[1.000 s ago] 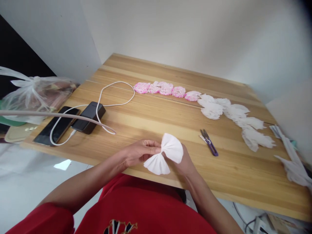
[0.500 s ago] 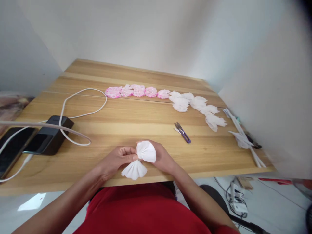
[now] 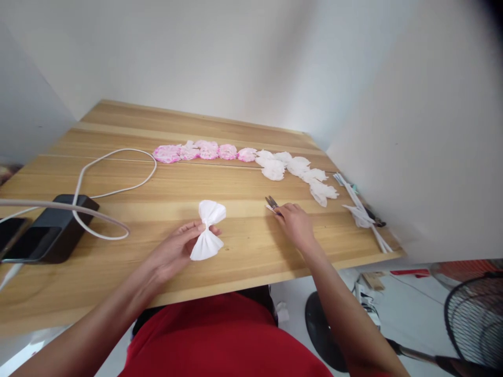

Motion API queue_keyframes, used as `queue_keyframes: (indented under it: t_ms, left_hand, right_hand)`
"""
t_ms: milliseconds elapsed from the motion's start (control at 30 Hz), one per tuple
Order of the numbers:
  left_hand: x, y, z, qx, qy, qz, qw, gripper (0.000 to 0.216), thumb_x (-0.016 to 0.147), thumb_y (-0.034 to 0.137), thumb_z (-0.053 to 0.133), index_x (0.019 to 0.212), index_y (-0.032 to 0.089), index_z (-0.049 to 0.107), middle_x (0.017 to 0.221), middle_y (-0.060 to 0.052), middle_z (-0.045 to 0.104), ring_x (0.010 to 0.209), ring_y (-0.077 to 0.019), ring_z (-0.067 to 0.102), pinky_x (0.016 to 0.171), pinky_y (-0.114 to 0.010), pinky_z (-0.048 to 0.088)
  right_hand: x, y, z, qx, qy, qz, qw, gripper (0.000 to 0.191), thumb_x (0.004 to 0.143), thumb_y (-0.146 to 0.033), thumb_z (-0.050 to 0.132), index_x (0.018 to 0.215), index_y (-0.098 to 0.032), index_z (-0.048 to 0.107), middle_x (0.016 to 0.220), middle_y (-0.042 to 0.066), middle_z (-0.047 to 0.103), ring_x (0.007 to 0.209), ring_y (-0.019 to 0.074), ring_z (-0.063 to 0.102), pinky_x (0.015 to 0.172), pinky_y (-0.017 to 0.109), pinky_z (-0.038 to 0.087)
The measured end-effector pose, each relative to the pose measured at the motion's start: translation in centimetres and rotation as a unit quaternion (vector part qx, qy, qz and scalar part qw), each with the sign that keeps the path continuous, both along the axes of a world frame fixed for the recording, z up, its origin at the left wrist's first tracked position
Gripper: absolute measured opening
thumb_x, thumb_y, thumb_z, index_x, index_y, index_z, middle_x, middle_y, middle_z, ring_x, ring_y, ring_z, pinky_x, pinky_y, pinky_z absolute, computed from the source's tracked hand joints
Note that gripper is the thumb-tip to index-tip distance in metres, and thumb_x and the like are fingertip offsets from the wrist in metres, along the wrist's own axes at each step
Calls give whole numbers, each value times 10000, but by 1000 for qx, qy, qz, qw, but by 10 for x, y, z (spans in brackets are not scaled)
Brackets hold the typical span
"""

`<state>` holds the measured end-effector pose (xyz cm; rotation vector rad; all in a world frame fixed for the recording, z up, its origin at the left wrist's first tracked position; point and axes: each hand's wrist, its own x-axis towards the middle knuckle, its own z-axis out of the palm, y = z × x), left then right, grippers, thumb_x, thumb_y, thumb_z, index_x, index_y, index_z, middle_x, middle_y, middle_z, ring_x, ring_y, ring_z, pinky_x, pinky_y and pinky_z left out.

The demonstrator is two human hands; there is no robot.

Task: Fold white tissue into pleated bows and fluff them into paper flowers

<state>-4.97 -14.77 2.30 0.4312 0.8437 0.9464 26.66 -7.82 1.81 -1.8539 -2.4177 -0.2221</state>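
Note:
My left hand (image 3: 176,251) pinches the middle of a white pleated paper bow (image 3: 208,229) above the wooden table (image 3: 157,193). My right hand (image 3: 295,224) has reached to the right and lies over the small scissors (image 3: 271,203); its fingers curl round the handle, and only the blades stick out beyond them. A row of pink paper flowers (image 3: 204,152) runs along the far part of the table, followed by several white paper flowers (image 3: 294,170).
A black box (image 3: 53,233) with a white cable (image 3: 106,209) looped over it sits at the left, next to a phone (image 3: 8,230). White paper strips (image 3: 361,212) lie at the right edge by the wall. A fan (image 3: 475,319) stands on the floor.
My right hand let go of the paper bow and moved right onto the scissors. The left hand now holds the bow alone. My view has swung to the right.

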Motion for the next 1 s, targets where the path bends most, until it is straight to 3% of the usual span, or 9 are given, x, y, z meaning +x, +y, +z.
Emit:
queue_keyframes:
  t_ms: [100, 267, 467, 533, 633, 733, 767, 867, 1000]
  left_hand:
    - [4, 1, -3, -4, -17, -10, 1000, 285, 760, 274, 741, 975, 109, 655, 926, -96, 712, 792, -175, 661, 679, -253, 495]
    - [8, 4, -15, -11, -41, -12, 999, 193, 777, 250, 726, 888, 108, 655, 851, -83, 710, 771, -174, 667, 696, -267, 514]
    - [12, 11, -15, -27, -30, 3, 999, 200, 741, 222, 748, 871, 105, 650, 834, -97, 718, 747, -175, 674, 669, -258, 525]
    - [10, 14, -12, -26, -15, 7, 1000, 179, 738, 219, 748, 826, 106, 642, 821, -99, 719, 713, -164, 670, 639, -242, 518]
    - [6, 21, -8, -12, -12, 10, 1000, 164, 742, 213, 745, 807, 112, 634, 824, -95, 722, 682, -150, 663, 622, -232, 511]
    - [4, 27, -8, -11, -26, 26, 999, 166, 723, 187, 757, 792, 124, 620, 802, -85, 718, 704, -157, 671, 647, -239, 517]
    - [3, 28, -9, -13, -32, 32, 999, 170, 718, 181, 760, 788, 126, 615, 794, -82, 716, 713, -160, 673, 657, -244, 520]
    - [5, 31, -13, -9, -48, 43, 998, 192, 706, 189, 773, 795, 126, 614, 781, -74, 709, 705, -154, 668, 658, -243, 517]
    - [8, 31, -18, 0, -47, 50, 998, 252, 663, 200, 804, 816, 115, 623, 749, -62, 702, 656, -134, 650, 624, -219, 487]
  right_hand:
    - [-8, 4, -3, -10, -42, -35, 998, 193, 931, -242, 486, 920, -171, 666, 927, 115, 670, 909, 236, 576, 718, 307, 398]
    - [-14, 10, -6, -25, -24, -56, 998, 205, 915, -167, 463, 852, -133, 654, 898, 159, 673, 892, 251, 592, 663, 306, 383]
    - [15, 31, 4, -74, 111, -15, 991, 185, 905, -276, 486, 837, -189, 635, 831, 43, 698, 746, 162, 623, 636, 254, 423]
    - [23, 41, 9, -64, 323, -31, 944, 201, 874, -366, 522, 854, -194, 623, 840, 34, 697, 748, 166, 622, 676, 274, 445]
    - [16, 53, 11, -67, 567, -24, 821, 205, 809, -423, 598, 809, -218, 609, 921, 27, 701, 847, 171, 628, 752, 295, 471]
    - [-14, 53, 10, -97, 727, -20, 680, 223, 718, -409, 695, 725, -225, 570, 806, 12, 693, 791, 169, 644, 768, 321, 495]
    - [-27, 49, 10, -107, 737, -12, 668, 233, 715, -420, 691, 715, -228, 560, 747, -2, 679, 759, 164, 645, 776, 327, 499]
    - [-70, 27, 9, -144, 735, 19, 662, 200, 757, -387, 661, 690, -223, 568, 611, -40, 612, 679, 134, 622, 776, 307, 490]
    - [-116, -9, 12, -201, 633, 77, 744, 130, 816, -332, 642, 775, -209, 632, 718, -2, 700, 678, 140, 642, 689, 279, 495]
